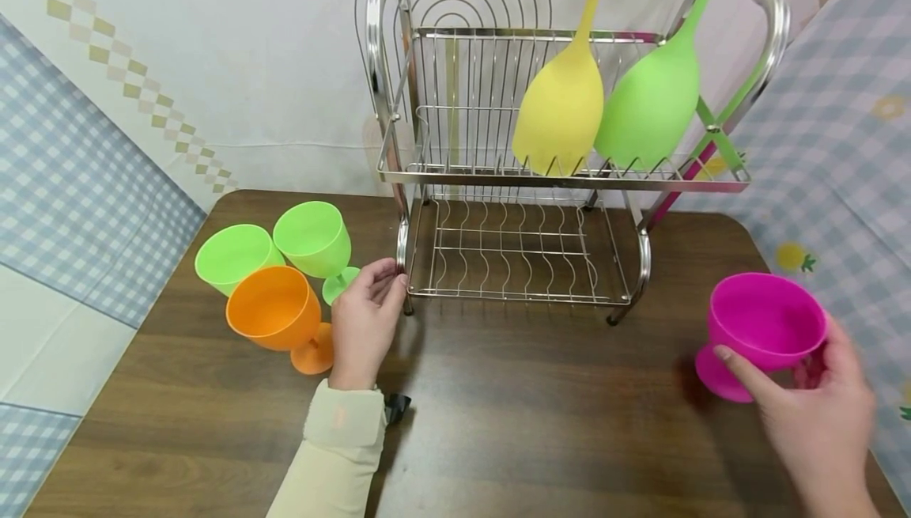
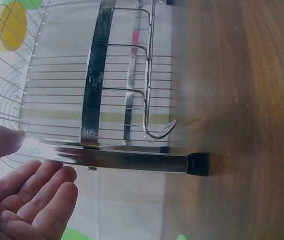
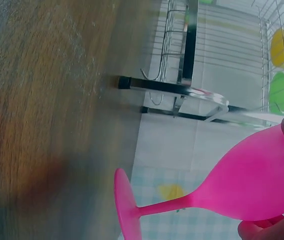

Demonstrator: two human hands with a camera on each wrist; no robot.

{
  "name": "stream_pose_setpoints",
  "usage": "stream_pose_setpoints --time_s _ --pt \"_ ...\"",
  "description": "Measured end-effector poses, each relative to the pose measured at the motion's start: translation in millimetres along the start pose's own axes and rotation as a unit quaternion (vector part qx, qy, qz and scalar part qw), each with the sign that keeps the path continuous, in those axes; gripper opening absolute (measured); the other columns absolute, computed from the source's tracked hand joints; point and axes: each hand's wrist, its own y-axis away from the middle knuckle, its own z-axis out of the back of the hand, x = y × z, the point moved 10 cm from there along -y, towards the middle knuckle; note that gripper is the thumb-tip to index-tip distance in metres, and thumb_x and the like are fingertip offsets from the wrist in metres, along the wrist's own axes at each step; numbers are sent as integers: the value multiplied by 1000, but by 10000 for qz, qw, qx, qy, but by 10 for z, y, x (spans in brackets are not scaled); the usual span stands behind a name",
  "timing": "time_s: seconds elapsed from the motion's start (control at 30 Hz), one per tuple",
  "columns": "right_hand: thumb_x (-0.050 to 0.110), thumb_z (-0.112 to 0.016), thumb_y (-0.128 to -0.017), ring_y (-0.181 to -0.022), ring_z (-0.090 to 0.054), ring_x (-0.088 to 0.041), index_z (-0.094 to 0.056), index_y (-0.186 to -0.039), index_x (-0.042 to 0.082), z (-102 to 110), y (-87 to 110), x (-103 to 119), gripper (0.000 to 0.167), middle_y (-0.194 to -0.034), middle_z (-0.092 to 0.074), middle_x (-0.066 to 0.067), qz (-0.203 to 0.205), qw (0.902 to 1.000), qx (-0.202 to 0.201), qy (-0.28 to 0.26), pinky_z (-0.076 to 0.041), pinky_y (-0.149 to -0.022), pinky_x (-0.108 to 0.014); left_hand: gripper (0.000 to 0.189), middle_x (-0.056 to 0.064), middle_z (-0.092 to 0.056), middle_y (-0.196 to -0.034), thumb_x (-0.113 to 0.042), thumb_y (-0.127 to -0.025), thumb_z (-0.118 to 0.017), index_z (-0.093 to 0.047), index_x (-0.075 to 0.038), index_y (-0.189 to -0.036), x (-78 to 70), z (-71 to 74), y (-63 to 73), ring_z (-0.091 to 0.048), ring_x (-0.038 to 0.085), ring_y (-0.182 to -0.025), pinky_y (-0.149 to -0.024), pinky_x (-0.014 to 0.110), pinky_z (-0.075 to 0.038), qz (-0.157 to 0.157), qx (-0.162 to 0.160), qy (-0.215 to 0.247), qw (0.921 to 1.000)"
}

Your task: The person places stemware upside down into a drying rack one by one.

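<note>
My right hand grips a magenta goblet by its bowl at the right side of the table, thumb on the near side and fingers behind. The goblet is upright, and its stem and round foot show in the right wrist view. My left hand is at the left front leg of a two-tier metal dish rack. In the left wrist view the thumb and fingers lie on either side of the rack's tube. Upside down on the upper tier stand a yellow goblet and a green goblet.
Left of my left hand, an orange goblet and two green goblets, one nearer the rack and one farther left, stand upright on the wooden table. Behind the rack hangs a white patterned cloth.
</note>
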Motion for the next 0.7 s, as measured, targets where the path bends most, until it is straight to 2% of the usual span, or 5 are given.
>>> stream_pose_setpoints --time_s 0.17,0.27,0.4,0.5,0.7 --pt "2 -91 -70 -110 -52 -3 -48 -148 29 -52 48 87 93 -134 -55 4 340 9991 142 190 -42 -83 1 25 15 -73 -110 -9 -93 -72 -69 2 -115 -74 38 6 -71 24 -104 -88 21 -56 -78 -44 194 9998" --pt "-2 -92 -67 -112 -50 -2 -49 -148 28 -83 67 133 97 -131 -52 7 541 9980 188 276 -42 -85 0 24 14 -73 -110 -8 -93 -72 -69 2 -115 -121 61 12 -71 23 -104 -88 19 -55 -144 -95 294 9994" --pt "-3 -92 -64 -112 -48 -3 -49 -149 28 -129 92 189 100 -127 -48 11 682 9967 282 343 -41 -87 0 24 13 -73 -110 -7 -93 -71 -70 1 -115 -189 72 23 -71 23 -104 -89 21 -56 -260 -100 358 9990" --pt "-3 -93 -64 -115 -46 -2 -50 -148 27 -166 127 259 100 -131 -50 7 876 9946 385 404 -41 -93 -2 24 13 -73 -110 -7 -93 -71 -70 1 -115 -230 66 34 -71 24 -105 -90 22 -56 -316 -68 323 9990" --pt "-9 -93 -57 -125 -40 4 -49 -150 20 -210 250 479 107 -144 -51 -6 1783 9807 459 658 -35 -100 -4 25 13 -73 -112 -6 -91 -73 -70 1 -116 -291 50 67 -70 24 -107 -91 25 -56 -308 -1 405 9987"
